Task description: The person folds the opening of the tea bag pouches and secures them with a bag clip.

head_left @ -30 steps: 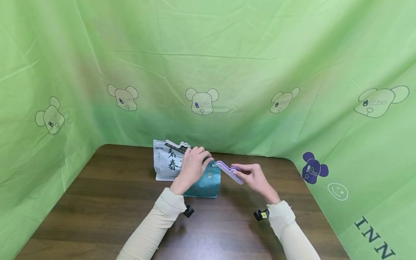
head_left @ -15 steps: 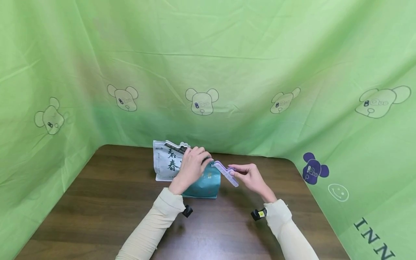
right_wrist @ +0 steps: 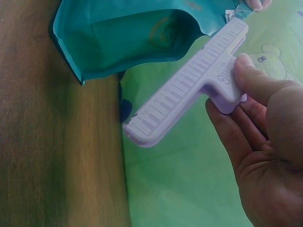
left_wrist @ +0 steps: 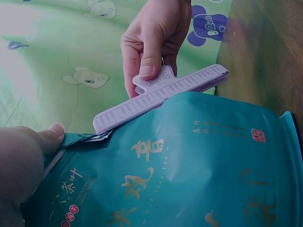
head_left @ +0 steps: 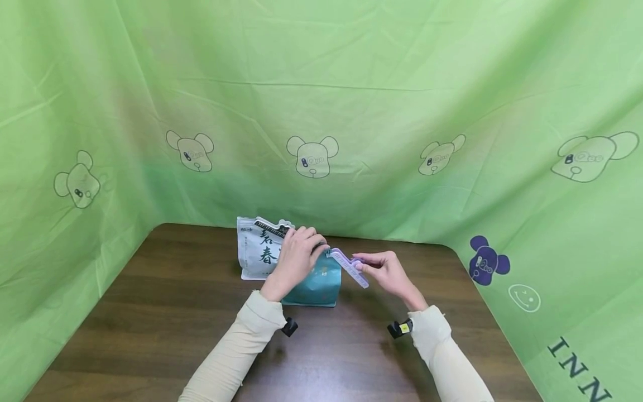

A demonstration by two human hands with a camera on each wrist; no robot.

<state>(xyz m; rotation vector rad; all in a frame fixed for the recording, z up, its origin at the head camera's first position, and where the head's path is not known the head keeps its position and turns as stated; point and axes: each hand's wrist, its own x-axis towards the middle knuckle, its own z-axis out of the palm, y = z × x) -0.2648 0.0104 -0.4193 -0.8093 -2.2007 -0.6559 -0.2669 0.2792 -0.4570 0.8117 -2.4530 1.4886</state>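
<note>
A teal tea bag (head_left: 317, 287) stands on the table, its printed front large in the left wrist view. My left hand (head_left: 297, 255) pinches its top edge, with the thumb (left_wrist: 53, 135) on the folded corner. A lilac bag clip (head_left: 349, 268) with a piano-key pattern is pinched by its handles between the thumb and fingers of my right hand (head_left: 390, 272). The clip (left_wrist: 158, 98) lies slanted along the bag's top edge, one end close to the folded corner. Whether its jaws enclose the edge, I cannot tell.
Behind and left of the teal bag stands a white tea bag (head_left: 253, 259) with dark lettering. A black-and-white piano-key clip (head_left: 271, 227) sits across its top. Green printed cloth (head_left: 311, 111) walls the back and sides of the brown wooden table (head_left: 125, 312).
My right hand has shifted slightly left, bringing the lilac clip from beside the teal bag up to its top right edge. The left hand stays in place on the bag.
</note>
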